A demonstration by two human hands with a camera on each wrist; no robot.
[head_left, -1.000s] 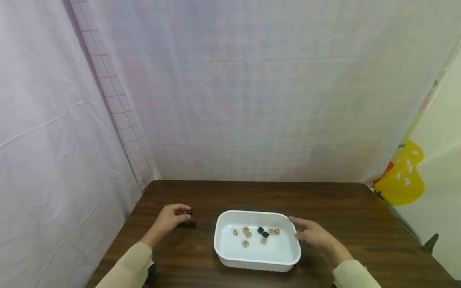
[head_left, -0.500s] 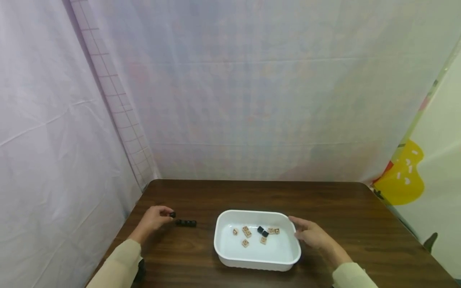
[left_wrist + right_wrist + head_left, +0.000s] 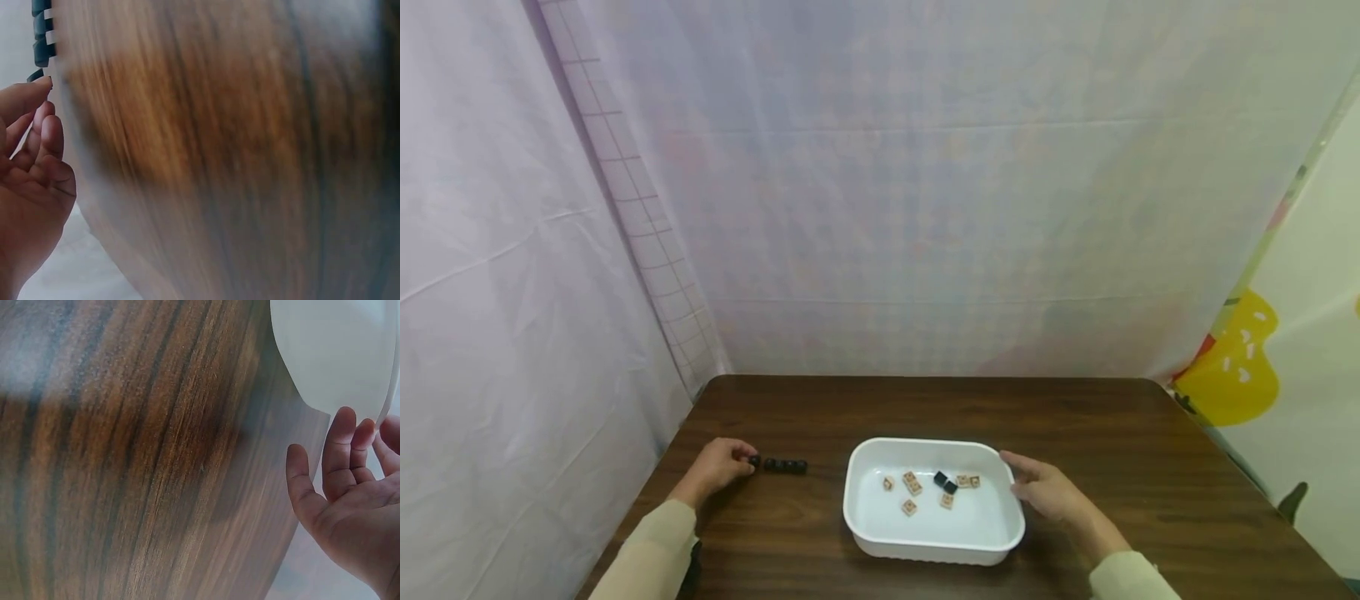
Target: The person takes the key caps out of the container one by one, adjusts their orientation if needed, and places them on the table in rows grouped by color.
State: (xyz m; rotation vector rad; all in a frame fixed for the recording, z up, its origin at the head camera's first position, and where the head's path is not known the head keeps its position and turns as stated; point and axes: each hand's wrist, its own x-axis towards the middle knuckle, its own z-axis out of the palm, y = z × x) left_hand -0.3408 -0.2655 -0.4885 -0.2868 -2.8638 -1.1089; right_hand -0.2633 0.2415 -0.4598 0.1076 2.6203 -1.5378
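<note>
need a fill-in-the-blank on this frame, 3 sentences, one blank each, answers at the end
1. The row of black blocks lies on the table to the ____ of the white tray.
2. The right hand rests against the tray's ____ side.
3. Inside the tray, two of the small pieces are ____ in colour; the rest are tan.

Missing words: left; right; black
</note>
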